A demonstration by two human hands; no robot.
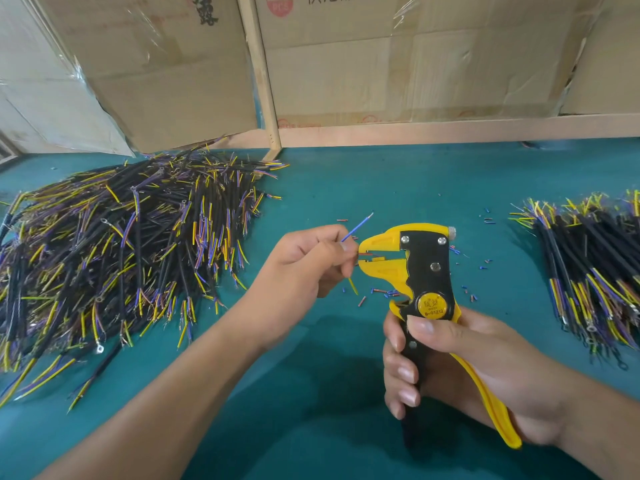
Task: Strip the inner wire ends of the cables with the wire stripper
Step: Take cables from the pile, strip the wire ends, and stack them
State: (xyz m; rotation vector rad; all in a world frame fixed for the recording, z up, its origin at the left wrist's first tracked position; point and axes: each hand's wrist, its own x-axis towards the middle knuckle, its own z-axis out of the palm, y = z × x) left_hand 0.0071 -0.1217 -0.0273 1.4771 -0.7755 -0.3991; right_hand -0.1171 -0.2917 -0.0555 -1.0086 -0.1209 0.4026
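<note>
Open green mat (pixel 329 427) lies between two cable heaps. The large pile of black-sheathed cables (pixel 114 251) fills the left side; a smaller pile (pixel 595 271) runs to the right edge. The right hand (pixel 460 372) grips the handles of the yellow-and-black wire stripper (pixel 420 271), fingers curled round them. The left hand (pixel 308 261) pinches a cable, its red inner wire (pixel 369 253) in the stripper's mouth, blue wire (pixel 356 227) splayed upward. Cut insulation bits (pixel 377 294) litter the mat below. Cardboard boxes (pixel 398 64) close the rear.

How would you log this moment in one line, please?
left hand: feeds wire | right hand: grips stripper | red wire in jaws
</note>
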